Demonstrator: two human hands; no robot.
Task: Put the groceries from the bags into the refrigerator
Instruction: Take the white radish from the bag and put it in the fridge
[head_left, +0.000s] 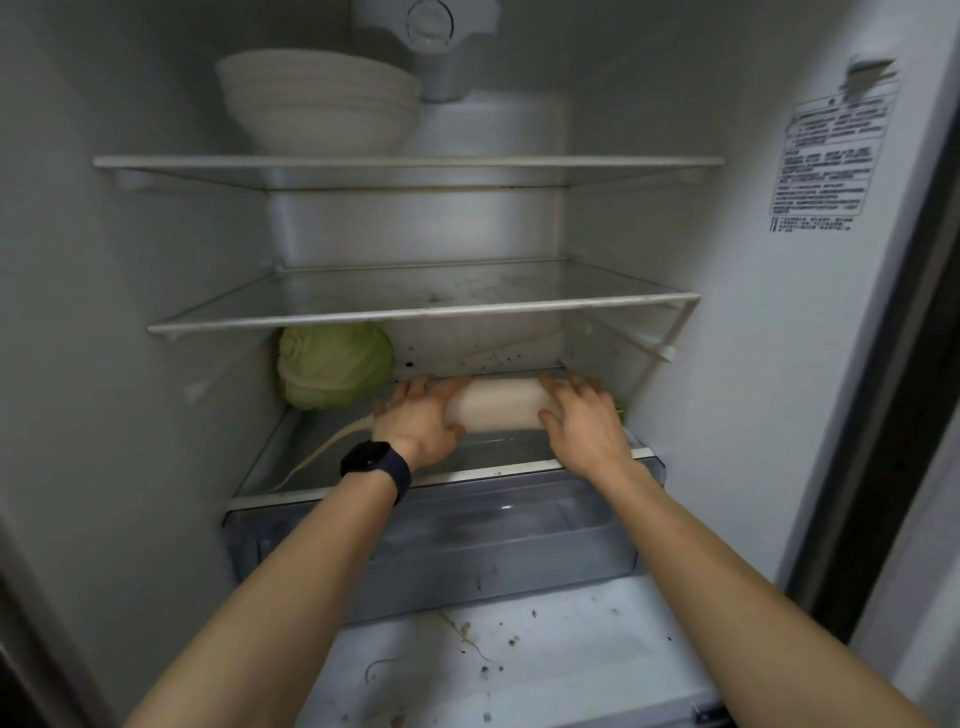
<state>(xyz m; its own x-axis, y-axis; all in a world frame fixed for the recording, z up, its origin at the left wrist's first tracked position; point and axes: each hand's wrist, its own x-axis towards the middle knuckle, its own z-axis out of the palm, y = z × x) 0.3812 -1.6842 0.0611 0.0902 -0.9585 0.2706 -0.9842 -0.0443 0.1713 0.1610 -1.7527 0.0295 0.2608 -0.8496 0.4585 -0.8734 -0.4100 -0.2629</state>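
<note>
Under left hand (415, 422) and right hand (587, 423), radish (501, 410) partly hidden.

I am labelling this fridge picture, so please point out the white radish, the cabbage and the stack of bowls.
white radish (501, 410): head view, middle of its bare body.
cabbage (335, 364): head view, its front leaves.
stack of bowls (317, 104): head view, side of the stack.

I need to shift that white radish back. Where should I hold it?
Probably near both ends, from the front, as the left hand and right hand do: the radish lies sideways, long and thick, under a low shelf.
</note>
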